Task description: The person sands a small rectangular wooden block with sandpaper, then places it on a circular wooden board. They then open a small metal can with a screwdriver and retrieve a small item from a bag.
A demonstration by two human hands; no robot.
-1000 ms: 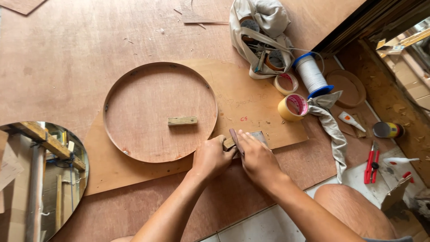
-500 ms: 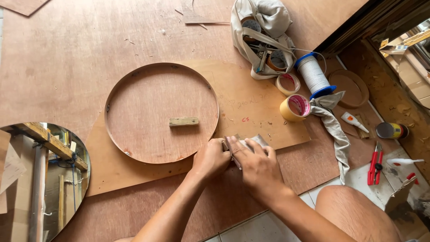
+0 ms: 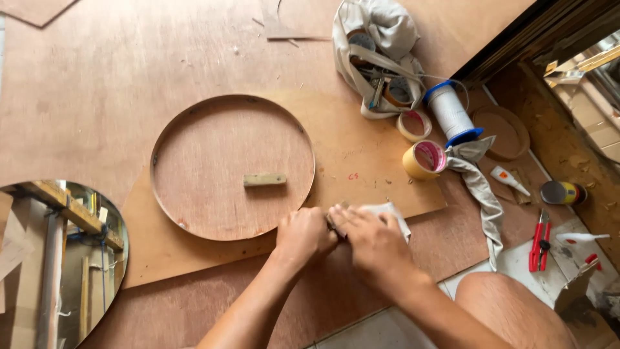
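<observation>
My left hand and my right hand meet over a plywood sheet, just below the rim of a round wooden tray. Both hands close on a small dark piece partly wrapped in a folded grey-white sheet, which looks like sandpaper; the piece itself is mostly hidden by my fingers. A small wooden block lies loose inside the tray.
A round mirror lies at the lower left. To the right are tape rolls, a spool of white string, a cloth bag, a grey rag, red pliers, a small can and a round wooden disc.
My hands have drawn closer together on the small piece and the folded sheet. The dark piece, visible between them a second ago, is now mostly covered.
</observation>
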